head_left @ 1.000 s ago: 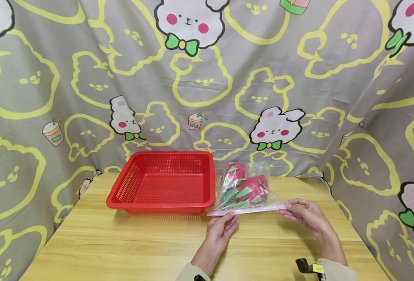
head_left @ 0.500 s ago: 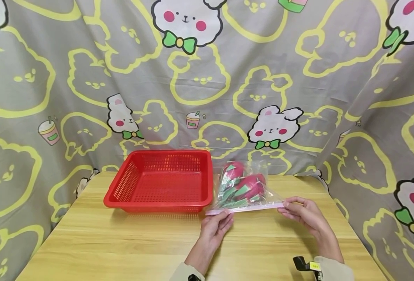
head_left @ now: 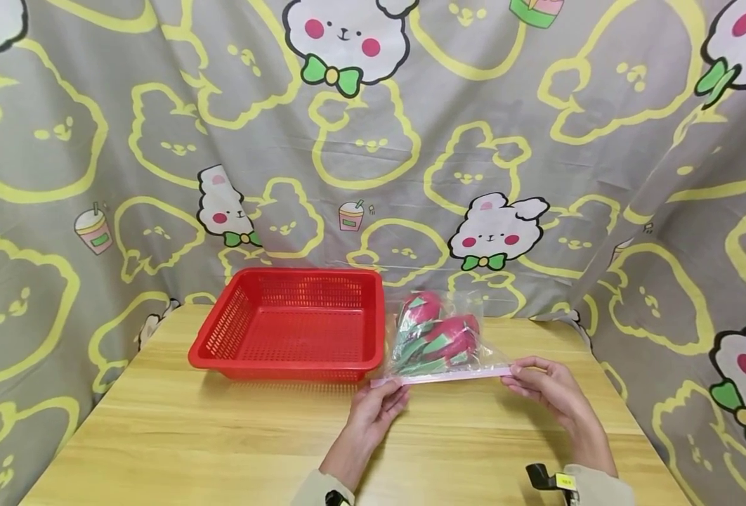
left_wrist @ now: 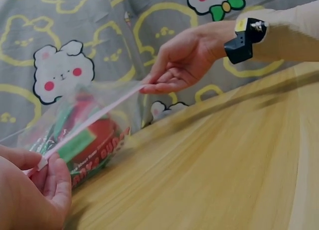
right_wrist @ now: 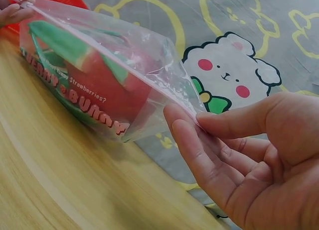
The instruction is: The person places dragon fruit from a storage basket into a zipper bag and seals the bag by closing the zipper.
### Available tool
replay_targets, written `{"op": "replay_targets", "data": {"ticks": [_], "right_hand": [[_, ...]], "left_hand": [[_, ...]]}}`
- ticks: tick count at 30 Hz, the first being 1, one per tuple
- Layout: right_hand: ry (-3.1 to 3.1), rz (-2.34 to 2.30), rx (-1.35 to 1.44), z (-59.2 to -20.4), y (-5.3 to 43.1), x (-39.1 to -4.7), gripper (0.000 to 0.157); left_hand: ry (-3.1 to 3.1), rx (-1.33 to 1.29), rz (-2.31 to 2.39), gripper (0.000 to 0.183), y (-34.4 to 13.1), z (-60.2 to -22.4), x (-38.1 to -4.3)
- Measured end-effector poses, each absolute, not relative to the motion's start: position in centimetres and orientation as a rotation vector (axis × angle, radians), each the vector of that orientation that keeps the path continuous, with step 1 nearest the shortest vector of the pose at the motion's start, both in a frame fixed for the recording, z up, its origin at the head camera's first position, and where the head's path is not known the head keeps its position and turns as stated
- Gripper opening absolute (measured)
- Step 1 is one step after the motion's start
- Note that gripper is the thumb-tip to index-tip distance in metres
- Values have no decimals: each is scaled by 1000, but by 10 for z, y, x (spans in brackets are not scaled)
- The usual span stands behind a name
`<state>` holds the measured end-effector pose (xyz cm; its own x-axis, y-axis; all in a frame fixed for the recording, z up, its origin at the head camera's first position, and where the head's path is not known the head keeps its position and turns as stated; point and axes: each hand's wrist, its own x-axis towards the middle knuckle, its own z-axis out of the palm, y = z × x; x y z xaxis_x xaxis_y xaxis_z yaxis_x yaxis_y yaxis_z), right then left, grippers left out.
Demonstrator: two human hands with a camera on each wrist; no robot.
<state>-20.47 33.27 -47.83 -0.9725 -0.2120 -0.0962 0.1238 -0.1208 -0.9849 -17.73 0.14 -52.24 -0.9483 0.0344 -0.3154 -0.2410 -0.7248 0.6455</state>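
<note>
A clear plastic slider zip bag (head_left: pixel 488 357) stands on the table with two red and green dragon fruits (head_left: pixel 454 336) inside. Along its near edge runs a pink zip strip (head_left: pixel 452 376), stretched between both hands. My left hand (head_left: pixel 373 411) pinches the strip near its left end, where a small white slider (left_wrist: pixel 42 164) shows between thumb and fingers in the left wrist view. The opposite end of the strip is pinched by my right hand (head_left: pixel 553 393), thumb on top and fingertips beneath. Pink lettering (right_wrist: pixel 75 96) marks the bag's side.
Just left of the bag, a red plastic basket (head_left: pixel 287 371) with slotted walls sits on the wooden table (head_left: pixel 221 443); nothing lies in it. A grey curtain (head_left: pixel 385 211) with cartoon prints surrounds the table at the back and sides.
My left hand has slid left along the zip strip toward its left end. The right hand keeps its pinch on the other end, and the fruits stay in place.
</note>
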Motion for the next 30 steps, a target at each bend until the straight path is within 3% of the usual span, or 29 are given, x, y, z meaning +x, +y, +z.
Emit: {"op": "replay_targets", "data": {"ticks": [30], "right_hand": [[2002, -2130, -16, -477, 329, -203, 11]], "left_hand": [[1127, -432, 2743, 16, -37, -523, -171]]}}
